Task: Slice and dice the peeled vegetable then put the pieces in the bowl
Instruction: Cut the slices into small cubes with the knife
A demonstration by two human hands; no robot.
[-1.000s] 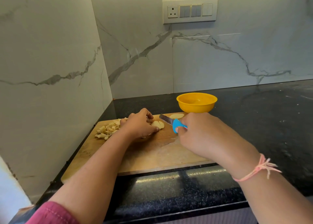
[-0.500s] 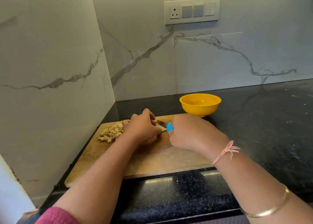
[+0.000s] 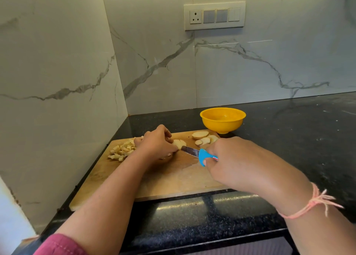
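The right hand, reaching in low, grips the knife — blade running leftward, tip at the slices that the left hand pins with curled fingers on the cutting board.

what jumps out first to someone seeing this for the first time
The bright yellow bowl stands out on the dark counter, just beyond the far right corner of the wooden cutting board. Next, the blue-handled knife in the right hand points at slices the left hand holds down on the board. A pile of diced pieces lies at the board's far left.
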